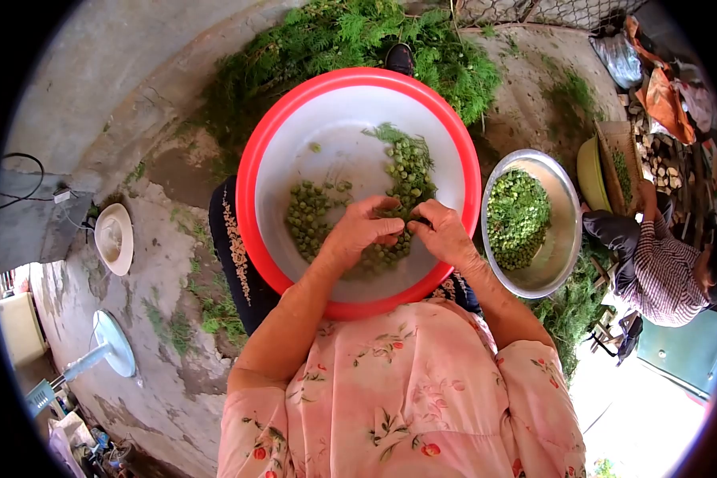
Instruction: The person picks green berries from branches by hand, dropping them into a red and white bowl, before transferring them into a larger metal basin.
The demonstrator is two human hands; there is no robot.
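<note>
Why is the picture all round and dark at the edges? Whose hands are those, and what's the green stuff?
There is no machine here. A person wears a small camera on the head, looking down, so you see that person's own pink flowery top, arms and hands. The lens bends the picture round. On the lap sits a red basin with little green balls in it. The left hand and the right hand meet in the middle, fingers pinched on some of those balls. To its right stands a metal bowl holding more green bits. Leafy green branches lie piled behind. Another person in a striped shirt is at the right edge.
</note>
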